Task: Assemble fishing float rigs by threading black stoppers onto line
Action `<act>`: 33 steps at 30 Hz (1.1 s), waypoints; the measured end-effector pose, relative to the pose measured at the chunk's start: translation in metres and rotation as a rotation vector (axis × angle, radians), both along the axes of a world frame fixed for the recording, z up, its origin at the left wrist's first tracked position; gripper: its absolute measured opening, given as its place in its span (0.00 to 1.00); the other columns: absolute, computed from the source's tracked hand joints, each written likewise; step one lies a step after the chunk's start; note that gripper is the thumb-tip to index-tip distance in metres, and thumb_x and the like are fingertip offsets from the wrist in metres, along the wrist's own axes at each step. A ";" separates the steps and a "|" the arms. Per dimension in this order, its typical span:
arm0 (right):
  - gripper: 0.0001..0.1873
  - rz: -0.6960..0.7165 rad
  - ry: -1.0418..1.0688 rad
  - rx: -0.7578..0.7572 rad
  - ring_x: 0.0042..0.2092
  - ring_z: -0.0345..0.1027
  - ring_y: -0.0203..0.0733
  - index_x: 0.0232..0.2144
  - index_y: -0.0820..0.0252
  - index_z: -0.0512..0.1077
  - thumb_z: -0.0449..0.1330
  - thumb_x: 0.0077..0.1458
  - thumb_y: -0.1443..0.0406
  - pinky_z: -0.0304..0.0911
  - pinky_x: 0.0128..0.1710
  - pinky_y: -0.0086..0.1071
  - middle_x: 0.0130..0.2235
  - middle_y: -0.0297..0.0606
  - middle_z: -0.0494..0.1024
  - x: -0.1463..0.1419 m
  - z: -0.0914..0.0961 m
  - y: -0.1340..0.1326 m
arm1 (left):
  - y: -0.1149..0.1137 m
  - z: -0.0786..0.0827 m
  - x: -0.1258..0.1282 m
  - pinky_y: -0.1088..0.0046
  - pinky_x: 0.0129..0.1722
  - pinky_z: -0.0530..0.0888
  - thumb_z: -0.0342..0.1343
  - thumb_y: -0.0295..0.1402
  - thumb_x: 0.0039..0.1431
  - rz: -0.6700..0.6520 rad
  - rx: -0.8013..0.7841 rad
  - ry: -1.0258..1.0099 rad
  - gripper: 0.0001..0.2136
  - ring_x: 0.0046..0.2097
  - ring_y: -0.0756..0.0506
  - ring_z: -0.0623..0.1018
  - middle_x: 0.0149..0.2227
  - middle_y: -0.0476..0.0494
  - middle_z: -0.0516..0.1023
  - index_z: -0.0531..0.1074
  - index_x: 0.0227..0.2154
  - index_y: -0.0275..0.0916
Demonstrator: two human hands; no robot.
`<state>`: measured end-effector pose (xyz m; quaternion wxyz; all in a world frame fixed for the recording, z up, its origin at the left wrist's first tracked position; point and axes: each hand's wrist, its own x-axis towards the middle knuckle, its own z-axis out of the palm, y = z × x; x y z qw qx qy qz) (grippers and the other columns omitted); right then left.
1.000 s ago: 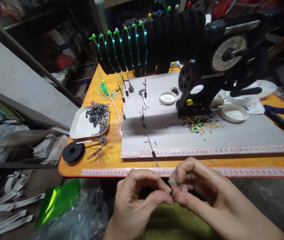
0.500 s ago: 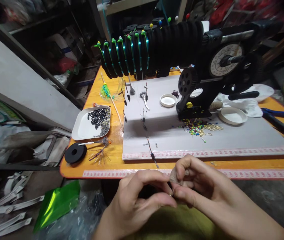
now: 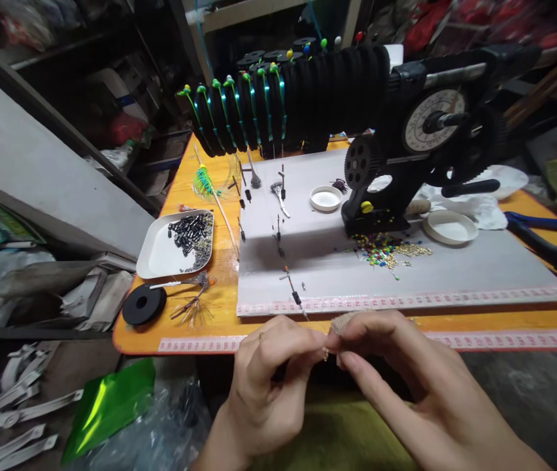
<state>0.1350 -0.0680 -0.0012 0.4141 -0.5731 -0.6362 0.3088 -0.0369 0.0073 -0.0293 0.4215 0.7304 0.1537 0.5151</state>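
Both hands meet in front of the table's near edge. My left hand (image 3: 278,376) is closed in a pinch, and a tiny gold metal piece (image 3: 326,354) shows at its fingertips; its exact kind is too small to tell. Touching or nearly touching those tips is my right hand (image 3: 396,366), its fingers bent and closed toward the thumb. A beige ribbed wrap (image 3: 343,322) shows at the right index finger. Anything finer between the fingertips is hidden. Beyond the hands, a short line with a black sleeve (image 3: 296,297) lies across the grey board's (image 3: 327,275) front edge.
A black winding machine (image 3: 376,190) with line-wrapped spools (image 3: 234,118) stands over the board. Colored bead-headed pins (image 3: 375,247) and small gold pieces (image 3: 413,250) lie below it. A white tray (image 3: 153,252) holds black sleeves. Pliers (image 3: 538,242), a black spool (image 3: 144,304) and a measuring tape (image 3: 200,344) lie around.
My left fingers have curled tighter and the left thumb has drawn back. My right thumb has moved away from the gold piece. The view has shifted slightly.
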 end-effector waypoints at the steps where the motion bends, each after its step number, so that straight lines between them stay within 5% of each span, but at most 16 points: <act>1: 0.13 -0.019 -0.048 0.057 0.42 0.75 0.36 0.48 0.49 0.63 0.55 0.65 0.71 0.73 0.41 0.27 0.41 0.33 0.76 -0.001 -0.001 -0.001 | -0.001 -0.002 0.001 0.71 0.34 0.75 0.55 0.14 0.61 0.006 -0.015 -0.013 0.23 0.33 0.49 0.75 0.35 0.47 0.78 0.68 0.54 0.44; 6: 0.16 -0.088 -0.187 0.249 0.30 0.72 0.34 0.46 0.52 0.63 0.59 0.59 0.75 0.70 0.31 0.26 0.36 0.31 0.76 -0.005 0.001 -0.001 | -0.004 -0.005 0.005 0.69 0.33 0.74 0.55 0.13 0.59 -0.004 -0.025 -0.053 0.24 0.33 0.48 0.75 0.35 0.46 0.78 0.68 0.54 0.44; 17: 0.19 -0.188 -0.320 0.378 0.38 0.77 0.42 0.46 0.52 0.63 0.57 0.58 0.78 0.72 0.40 0.35 0.39 0.36 0.79 -0.004 0.013 -0.004 | 0.005 0.000 0.014 0.67 0.36 0.74 0.53 0.09 0.55 0.087 0.077 -0.097 0.28 0.35 0.48 0.74 0.35 0.48 0.73 0.67 0.55 0.42; 20: 0.16 -0.300 -0.208 0.360 0.36 0.76 0.43 0.43 0.50 0.66 0.58 0.58 0.76 0.72 0.40 0.36 0.37 0.34 0.78 -0.005 0.015 -0.004 | 0.002 0.002 0.020 0.68 0.38 0.75 0.53 0.09 0.54 0.091 0.027 -0.077 0.31 0.42 0.47 0.74 0.46 0.42 0.72 0.63 0.58 0.43; 23: 0.12 -0.335 -0.098 0.345 0.35 0.76 0.44 0.40 0.50 0.68 0.59 0.58 0.74 0.72 0.40 0.36 0.34 0.34 0.77 -0.001 0.016 -0.003 | 0.003 0.006 0.027 0.69 0.37 0.77 0.54 0.10 0.54 0.023 0.137 0.015 0.35 0.46 0.45 0.76 0.58 0.31 0.68 0.57 0.62 0.41; 27: 0.13 -0.220 -0.221 0.328 0.37 0.76 0.45 0.43 0.51 0.67 0.59 0.58 0.72 0.73 0.39 0.35 0.35 0.35 0.77 0.015 0.022 -0.002 | 0.013 0.014 0.034 0.69 0.36 0.79 0.58 0.17 0.60 0.068 0.310 0.162 0.31 0.42 0.44 0.81 0.46 0.34 0.81 0.56 0.64 0.37; 33: 0.12 -0.102 -0.428 0.334 0.34 0.76 0.38 0.41 0.53 0.63 0.54 0.59 0.74 0.71 0.33 0.27 0.35 0.34 0.77 0.029 0.037 0.008 | 0.032 0.029 0.020 0.71 0.35 0.76 0.57 0.18 0.62 0.055 0.551 0.275 0.16 0.36 0.46 0.81 0.40 0.39 0.84 0.73 0.52 0.31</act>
